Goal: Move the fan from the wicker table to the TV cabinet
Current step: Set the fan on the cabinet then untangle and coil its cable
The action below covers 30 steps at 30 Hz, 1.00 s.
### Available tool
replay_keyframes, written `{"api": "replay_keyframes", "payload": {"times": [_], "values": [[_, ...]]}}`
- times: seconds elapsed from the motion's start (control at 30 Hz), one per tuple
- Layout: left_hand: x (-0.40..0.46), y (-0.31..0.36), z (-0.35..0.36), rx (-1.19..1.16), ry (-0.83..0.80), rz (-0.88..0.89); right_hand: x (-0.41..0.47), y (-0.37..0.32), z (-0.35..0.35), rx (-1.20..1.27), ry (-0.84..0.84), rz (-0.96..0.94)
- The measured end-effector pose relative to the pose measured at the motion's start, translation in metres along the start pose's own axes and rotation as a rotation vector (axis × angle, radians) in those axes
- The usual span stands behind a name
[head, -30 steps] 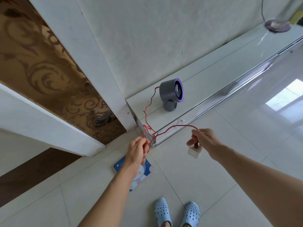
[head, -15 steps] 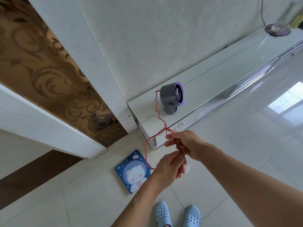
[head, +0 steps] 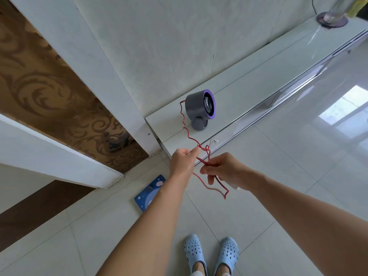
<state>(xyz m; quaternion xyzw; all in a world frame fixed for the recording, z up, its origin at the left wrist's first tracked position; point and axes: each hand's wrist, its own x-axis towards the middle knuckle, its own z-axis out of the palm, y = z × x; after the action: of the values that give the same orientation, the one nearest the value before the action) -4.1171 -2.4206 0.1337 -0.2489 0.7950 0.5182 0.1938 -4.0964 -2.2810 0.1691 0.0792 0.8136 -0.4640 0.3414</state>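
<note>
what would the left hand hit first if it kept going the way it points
Most likely the front edge of the TV cabinet, just beyond the left hand, which pinches the red cord. Depth is hard to judge here.

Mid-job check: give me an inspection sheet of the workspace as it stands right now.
Surface: white TV cabinet, glossy top.
Job's things: fan upright on the cabinet's left end, facing right.
Clutter: round base of something at the cabinet's far end.
Hands: left hand pinches the cord; right hand holds gathered loops.
Cables: red cord runs from the fan's back off the cabinet edge to both hands; a loop hangs below.
Surroundings: blue scale on tiled floor, patterned panel left, clogs.
</note>
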Motion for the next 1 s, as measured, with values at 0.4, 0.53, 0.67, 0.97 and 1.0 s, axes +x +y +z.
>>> {"api": "replay_keyframes", "payload": {"times": [0.4,0.53,0.67,0.97,1.0], "values": [[0.044,0.017,-0.001,-0.714,-0.15,-0.132,-0.003,0.04,-0.013,-0.232,-0.123,0.111],[0.05,0.014,-0.031,-0.866,-0.108,-0.177,0.004,0.066,-0.035,-0.107,0.12,0.361],[0.056,0.012,-0.051,-1.0,-0.03,-0.255,0.007,0.083,-0.057,0.014,0.296,0.509],[0.054,0.012,-0.04,-1.22,-0.043,-0.373,0.017,0.07,-0.062,0.362,0.259,0.456],[0.054,0.012,-0.037,-1.242,-0.053,-0.377,0.018,0.067,-0.061,0.406,0.205,0.437]]}}
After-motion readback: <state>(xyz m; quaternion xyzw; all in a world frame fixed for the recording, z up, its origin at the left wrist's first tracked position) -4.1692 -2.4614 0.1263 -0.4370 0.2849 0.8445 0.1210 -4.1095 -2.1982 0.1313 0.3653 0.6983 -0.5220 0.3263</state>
